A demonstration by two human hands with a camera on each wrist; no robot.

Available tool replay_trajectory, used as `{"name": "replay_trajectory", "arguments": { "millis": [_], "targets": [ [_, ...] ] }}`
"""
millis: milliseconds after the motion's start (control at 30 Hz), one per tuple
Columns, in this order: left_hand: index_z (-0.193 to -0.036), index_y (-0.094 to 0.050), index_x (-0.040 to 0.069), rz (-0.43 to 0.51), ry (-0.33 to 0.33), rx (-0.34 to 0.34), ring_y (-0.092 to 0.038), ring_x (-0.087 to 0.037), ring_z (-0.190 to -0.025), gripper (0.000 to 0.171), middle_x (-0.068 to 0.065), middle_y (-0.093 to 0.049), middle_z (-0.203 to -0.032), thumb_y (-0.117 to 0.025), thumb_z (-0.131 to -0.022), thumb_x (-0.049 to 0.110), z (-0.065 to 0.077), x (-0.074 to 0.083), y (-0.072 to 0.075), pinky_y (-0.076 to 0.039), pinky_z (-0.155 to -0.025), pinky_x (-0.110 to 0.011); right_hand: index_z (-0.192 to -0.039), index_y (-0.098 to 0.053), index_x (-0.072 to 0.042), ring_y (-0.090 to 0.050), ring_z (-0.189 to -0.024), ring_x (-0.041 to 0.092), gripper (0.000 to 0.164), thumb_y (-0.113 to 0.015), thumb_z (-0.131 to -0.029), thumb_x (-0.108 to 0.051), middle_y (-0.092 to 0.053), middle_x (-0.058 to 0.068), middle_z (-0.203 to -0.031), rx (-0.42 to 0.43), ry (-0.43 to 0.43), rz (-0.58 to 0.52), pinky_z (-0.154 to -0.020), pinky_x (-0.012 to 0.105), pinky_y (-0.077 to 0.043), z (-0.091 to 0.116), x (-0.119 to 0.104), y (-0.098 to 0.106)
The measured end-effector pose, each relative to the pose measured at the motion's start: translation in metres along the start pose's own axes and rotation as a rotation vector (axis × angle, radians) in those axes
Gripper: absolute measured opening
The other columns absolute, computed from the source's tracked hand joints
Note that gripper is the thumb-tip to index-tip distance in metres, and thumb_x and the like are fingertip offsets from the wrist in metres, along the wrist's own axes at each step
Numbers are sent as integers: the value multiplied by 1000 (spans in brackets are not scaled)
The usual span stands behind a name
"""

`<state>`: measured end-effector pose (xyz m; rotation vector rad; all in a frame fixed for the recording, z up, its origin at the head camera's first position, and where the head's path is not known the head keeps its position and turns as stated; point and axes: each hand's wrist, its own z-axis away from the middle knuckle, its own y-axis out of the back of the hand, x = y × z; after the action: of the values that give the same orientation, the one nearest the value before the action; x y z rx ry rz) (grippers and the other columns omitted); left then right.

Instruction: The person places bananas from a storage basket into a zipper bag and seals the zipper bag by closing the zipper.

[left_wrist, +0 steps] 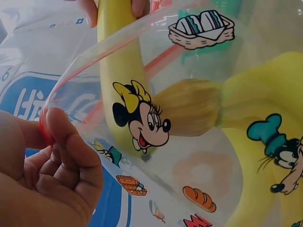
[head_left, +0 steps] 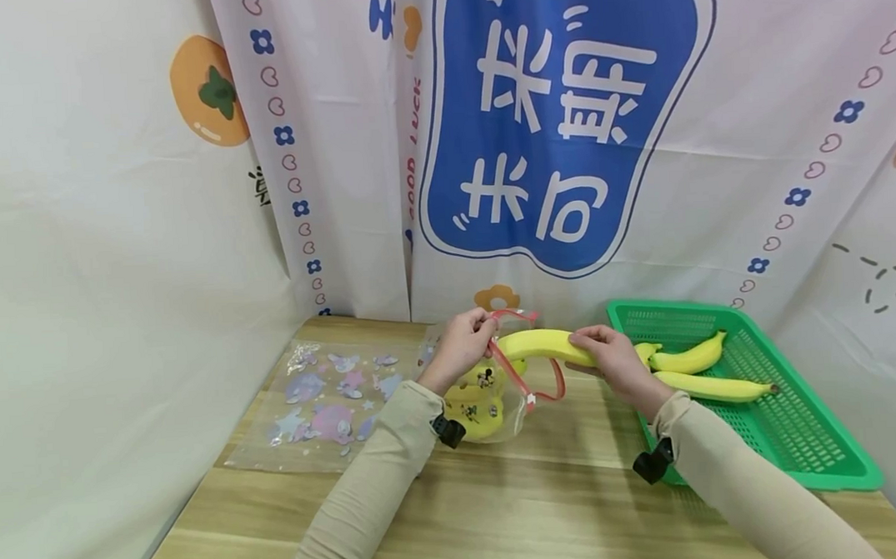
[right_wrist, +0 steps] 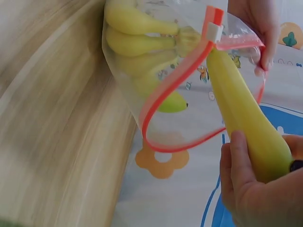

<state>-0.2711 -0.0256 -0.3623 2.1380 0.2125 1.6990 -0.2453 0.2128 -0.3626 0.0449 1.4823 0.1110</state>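
Observation:
My left hand pinches the red zip edge of a clear zip bag printed with cartoon figures. A bunch of yellow bananas lies inside the bag. Its mouth gapes wide, with a white slider on the red zip. My right hand grips a single banana near one end, thumb on top. The banana's other end reaches through the mouth into the bag, close to the bunch's brown stem.
A green basket stands at the right with more bananas in it. At the left a flat clear bag with pastel prints lies on the wooden table. Behind hangs a printed curtain.

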Motion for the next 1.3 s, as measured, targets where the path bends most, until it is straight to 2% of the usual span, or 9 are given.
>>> {"name": "replay_trajectory", "arguments": {
  "millis": [167,300,400,633,767,900,1067,1200,1300],
  "targets": [
    [-90,-64,10,24,5,2,-57,-24,-58,22,-4,-56,-63,-48,-99,22,0,0,0,-36,-43,-22,-121,-46,10,-59,-88,16,38,-57,-96,-17,-49,16,-110,-29,-5,44,-84,36,-52,-2,3,-10],
    [-90,-63,8,57,3,-2,-53,-16,-54,20,-4,-55,-65,-48,-99,19,-1,-1,0,-36,-43,-21,-122,-45,11,-58,-89,18,40,-59,-95,-16,-49,17,-110,-62,8,73,-85,38,-51,-3,7,-17],
    [-88,-61,7,61,-1,-5,-52,-16,-54,21,-5,-55,-65,-48,-99,18,-1,-1,0,-37,-43,-21,-121,-45,10,-59,-90,20,44,-63,-92,-17,-47,18,-109,-73,22,87,-87,40,-50,-4,11,-22],
    [-90,-62,7,77,6,-7,-55,-19,-57,20,-5,-56,-66,-49,-99,19,-2,-2,-1,-40,-46,-21,-116,-52,6,-59,-87,18,42,-70,-87,-20,-53,16,-107,-52,62,231,-76,29,-53,-5,18,-32],
    [-90,-62,7,68,9,-5,-57,-24,-60,20,-5,-56,-66,-48,-99,19,-3,-2,-1,-40,-45,-21,-116,-53,6,-58,-90,21,39,-69,-87,-15,-54,16,-107,-65,68,224,-78,32,-53,-6,20,-36],
    [-90,-61,7,59,7,-6,-58,-28,-62,20,-5,-55,-66,-48,-100,19,-3,-2,-1,-39,-45,-22,-118,-54,4,-58,-95,24,41,-70,-87,-18,-56,17,-110,-57,94,275,-78,34,-52,-7,20,-42],
    [-90,-62,8,62,11,-8,-58,-30,-63,20,-5,-55,-66,-48,-100,20,-2,0,0,-39,-45,-22,-115,-57,0,-65,-90,28,41,-73,-84,-21,-60,18,-113,-28,112,333,-65,32,-54,-7,21,-48],
    [-90,-61,9,52,15,-10,-58,-31,-64,21,-6,-56,-68,-48,-100,22,-1,2,0,-39,-45,-23,-113,-57,2,-66,-83,26,38,-73,-84,-17,-59,18,-110,-49,144,340,-65,32,-56,-6,24,-51],
    [-90,-60,10,39,20,-13,-58,-30,-64,21,-6,-56,-69,-48,-100,24,-1,2,0,-38,-45,-24,-114,-58,2,-65,-87,23,35,-70,-86,-15,-59,17,-109,-81,169,371,-66,32,-56,-5,27,-53]
  ]
}}
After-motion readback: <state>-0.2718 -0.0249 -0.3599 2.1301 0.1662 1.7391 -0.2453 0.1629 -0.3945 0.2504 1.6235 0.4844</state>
